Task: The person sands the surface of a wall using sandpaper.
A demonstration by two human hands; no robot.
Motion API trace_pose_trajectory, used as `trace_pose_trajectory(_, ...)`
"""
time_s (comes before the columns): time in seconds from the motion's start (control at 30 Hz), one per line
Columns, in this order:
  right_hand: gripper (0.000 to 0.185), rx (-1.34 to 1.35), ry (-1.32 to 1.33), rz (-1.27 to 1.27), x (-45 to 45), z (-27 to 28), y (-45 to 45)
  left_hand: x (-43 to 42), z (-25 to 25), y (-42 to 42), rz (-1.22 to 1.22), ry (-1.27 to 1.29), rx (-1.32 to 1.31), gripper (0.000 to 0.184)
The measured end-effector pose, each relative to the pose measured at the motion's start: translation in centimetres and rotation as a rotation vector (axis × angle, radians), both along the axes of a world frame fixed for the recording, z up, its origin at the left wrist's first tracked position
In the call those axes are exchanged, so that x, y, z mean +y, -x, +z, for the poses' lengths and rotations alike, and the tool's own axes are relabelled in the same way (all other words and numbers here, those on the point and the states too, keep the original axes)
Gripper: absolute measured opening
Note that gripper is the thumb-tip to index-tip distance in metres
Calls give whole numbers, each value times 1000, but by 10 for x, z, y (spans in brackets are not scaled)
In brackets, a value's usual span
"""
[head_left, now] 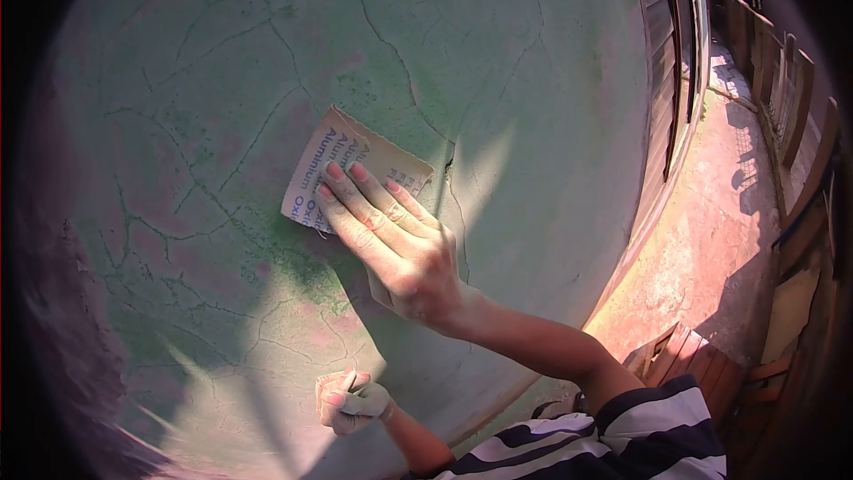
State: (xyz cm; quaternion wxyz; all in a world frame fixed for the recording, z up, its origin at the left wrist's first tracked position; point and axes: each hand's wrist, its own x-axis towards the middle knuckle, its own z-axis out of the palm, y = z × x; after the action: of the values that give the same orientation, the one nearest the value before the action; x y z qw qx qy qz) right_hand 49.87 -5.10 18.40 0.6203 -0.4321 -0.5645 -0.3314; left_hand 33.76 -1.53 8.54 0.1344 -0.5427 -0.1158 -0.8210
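A sheet of sandpaper (311, 164), its printed backing facing me, lies against the green cracked wall (498, 62). My right hand (400, 253) presses it there, fingers stretched over the lower part of the sheet. Dust whitens that hand, and its thumb is mostly hidden below. Lower down, my left hand (355, 402) is closed near the wall, dusty as well. Its fingers are curled around something pale that I cannot make out. Whether the left hand touches the wall, I cannot tell.
Cracks and worn patches run across the wall. Louvred slats (659, 44) border its right edge. Beyond lies a sunlit concrete path (684, 253) beside a wooden fence (782, 98). Brown wooden boards (689, 360) stand at the lower right, close to my striped sleeve (662, 422).
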Motion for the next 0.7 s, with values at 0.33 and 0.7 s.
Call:
trace_pose_trajectory(0.33,51,197,-164,-223,7,-20,-42,1,4,11,-90,-93,107,44)
trace_pose_trajectory(0.7,43,241,-60,-211,-1,-67,2,-2,3,13,-159,-102,117,50)
